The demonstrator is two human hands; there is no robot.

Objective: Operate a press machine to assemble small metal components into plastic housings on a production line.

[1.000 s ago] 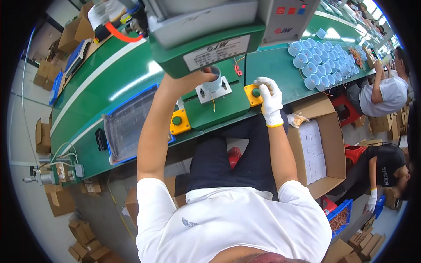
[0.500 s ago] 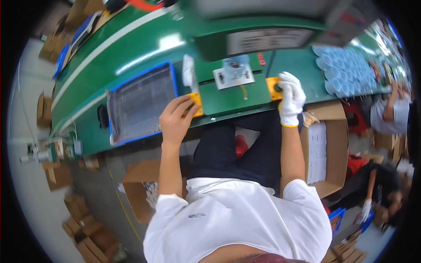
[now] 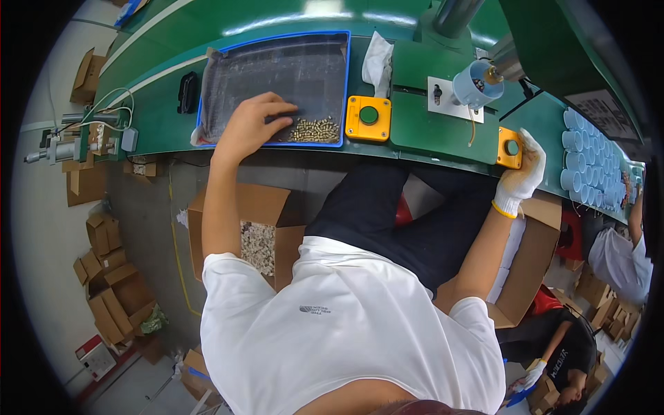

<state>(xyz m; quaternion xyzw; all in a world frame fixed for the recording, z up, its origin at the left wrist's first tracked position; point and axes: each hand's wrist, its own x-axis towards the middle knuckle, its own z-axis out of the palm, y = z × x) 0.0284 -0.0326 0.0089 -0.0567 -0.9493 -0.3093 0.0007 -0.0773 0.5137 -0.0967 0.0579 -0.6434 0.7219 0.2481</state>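
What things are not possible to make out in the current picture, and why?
Head view, hidden: whatever lies under the left grip, covered by the hand itself.
Head view, too small and piled: the exact count of brass pieces.
Head view, hidden: the light blue cup's bottom, behind its own wall.
Head view, cut off: the press's upper part, by the top edge.

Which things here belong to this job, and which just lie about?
Likely the job's:
- small brass-coloured metal pieces, nearest the left hand
- blue-rimmed dark rectangular tray
- square yellow button box by the gloved right hand
- light-blue plastic cup

Seemingly lying about:
- elongated black object beside the tray
- brown cardboard boxes by the left wall
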